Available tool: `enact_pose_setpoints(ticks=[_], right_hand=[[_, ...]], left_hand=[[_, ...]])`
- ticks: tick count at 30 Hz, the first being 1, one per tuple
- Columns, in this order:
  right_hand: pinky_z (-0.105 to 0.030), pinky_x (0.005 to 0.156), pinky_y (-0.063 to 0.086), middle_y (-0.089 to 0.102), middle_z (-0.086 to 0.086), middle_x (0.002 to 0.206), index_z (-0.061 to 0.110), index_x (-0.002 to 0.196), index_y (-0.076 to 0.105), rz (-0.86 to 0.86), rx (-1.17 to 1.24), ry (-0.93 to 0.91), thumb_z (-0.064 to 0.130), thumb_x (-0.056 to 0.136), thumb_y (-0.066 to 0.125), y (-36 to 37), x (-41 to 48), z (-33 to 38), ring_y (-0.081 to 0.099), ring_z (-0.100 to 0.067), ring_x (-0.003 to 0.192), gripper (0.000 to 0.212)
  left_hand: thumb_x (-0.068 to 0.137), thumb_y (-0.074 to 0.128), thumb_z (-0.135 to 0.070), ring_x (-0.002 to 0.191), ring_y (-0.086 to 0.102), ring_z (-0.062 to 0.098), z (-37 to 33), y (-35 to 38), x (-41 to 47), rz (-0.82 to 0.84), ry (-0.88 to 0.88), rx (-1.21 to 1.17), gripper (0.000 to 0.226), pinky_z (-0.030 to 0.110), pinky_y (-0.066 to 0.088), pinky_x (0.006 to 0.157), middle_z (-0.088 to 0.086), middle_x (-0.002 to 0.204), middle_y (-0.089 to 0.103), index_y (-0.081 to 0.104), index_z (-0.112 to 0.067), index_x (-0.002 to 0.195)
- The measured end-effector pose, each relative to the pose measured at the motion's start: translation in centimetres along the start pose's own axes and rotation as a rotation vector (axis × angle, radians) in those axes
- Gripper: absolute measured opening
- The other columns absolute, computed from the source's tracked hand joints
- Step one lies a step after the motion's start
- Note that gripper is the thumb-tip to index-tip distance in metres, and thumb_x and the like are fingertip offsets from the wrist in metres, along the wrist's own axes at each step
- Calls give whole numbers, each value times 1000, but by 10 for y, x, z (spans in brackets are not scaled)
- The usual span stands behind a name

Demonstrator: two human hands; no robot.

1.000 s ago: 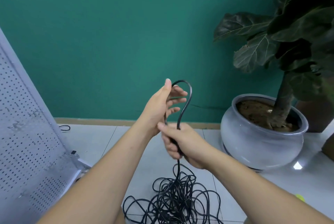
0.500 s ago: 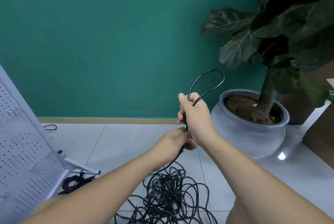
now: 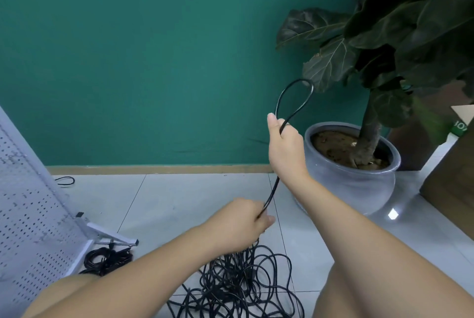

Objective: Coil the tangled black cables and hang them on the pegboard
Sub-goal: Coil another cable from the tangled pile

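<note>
Teal wall (image 3: 128, 61) across the back, pale tiled floor (image 3: 192, 194) below. Large leafy plant (image 3: 397, 35) in a grey pot (image 3: 359, 189) at right. White pegboard (image 3: 30, 215) leaning at the left edge on a metal foot (image 3: 112, 238); nothing hung on the visible part of its face.

Black cable heap (image 3: 238, 284) on the floor between the knees, loose and crossed over itself, well apart from the pegboard.

Right hand (image 3: 284, 143) raised in front of the pot, fingers curled tight round the cable (image 3: 271, 194), thumb up. Left hand (image 3: 238, 222) lower, just above the heap, fingers closed round the same cable. Straight, taut run between the two hands.

Small black bundle (image 3: 107, 258) just beside the foot, apparently gathered already, lying on the floor, not hung. One small loop (image 3: 298, 80) standing above the right fist. Stray cable end (image 3: 65, 180) on the floor behind the pegboard.

Judged progress: early. Only a first turn formed; nearly the whole length left in the heap. Left to do, by this reading: draw out, gather turn by turn, secure, hang on the pegboard; likewise for the floor bundle.
</note>
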State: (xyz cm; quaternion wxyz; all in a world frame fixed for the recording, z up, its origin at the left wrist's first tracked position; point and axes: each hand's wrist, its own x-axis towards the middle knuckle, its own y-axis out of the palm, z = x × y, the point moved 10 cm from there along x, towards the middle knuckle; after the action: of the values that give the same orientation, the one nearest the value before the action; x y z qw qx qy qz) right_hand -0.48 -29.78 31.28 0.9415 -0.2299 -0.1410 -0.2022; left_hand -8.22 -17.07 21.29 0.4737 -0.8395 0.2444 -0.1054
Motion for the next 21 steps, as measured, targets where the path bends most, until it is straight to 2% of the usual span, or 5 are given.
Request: enact_pose_setpoints(ticks=[4, 11, 15, 18, 21], right_hand=[[-40, 57, 29, 46, -2, 66, 17, 72, 32, 30, -146, -17, 56, 114, 35, 1, 8, -6, 43, -21, 63, 57], [-43, 63, 31, 47, -1, 67, 13, 71, 37, 182, -135, -17, 74, 107, 17, 18, -7, 1, 40, -26, 65, 73], [-40, 62, 33, 37, 2, 57, 9, 72, 34, 434, -15, -132, 82, 97, 11, 50, -52, 23, 34, -20, 58, 80], [-34, 61, 33, 39, 10, 57, 17, 73, 39, 636, 74, -120, 80, 93, 31, 69, -86, 27, 34, -11, 53, 67], [-33, 59, 26, 31, 10, 65, 22, 73, 30, 720, -40, -320, 73, 98, 49, 73, -106, 43, 29, -10, 60, 60]], left_hand=[[98, 75, -42, 51, 50, 17, -5, -71, -19, -109, 18, -260, 48, 25, 40, 50, -5, 56, 54, 53, -13, 66], [88, 80, -33, 54, 26, 20, 20, -144, -34, -408, 134, -876, 46, 29, 26, 54, 5, 57, 33, 45, -13, 65], [82, 81, -49, 59, 25, 21, 36, -172, -41, -627, 136, -795, 54, 34, 21, 57, 1, 61, 32, 48, -6, 73], [81, 85, -44, 60, 35, 20, 39, -185, -45, -736, 149, -640, 42, 35, 30, 59, -2, 62, 42, 60, -12, 71], [80, 89, -37, 84, 55, 12, 37, -193, -43, -792, 204, -482, 32, 31, 47, 71, -1, 91, 56, 66, -17, 73]])
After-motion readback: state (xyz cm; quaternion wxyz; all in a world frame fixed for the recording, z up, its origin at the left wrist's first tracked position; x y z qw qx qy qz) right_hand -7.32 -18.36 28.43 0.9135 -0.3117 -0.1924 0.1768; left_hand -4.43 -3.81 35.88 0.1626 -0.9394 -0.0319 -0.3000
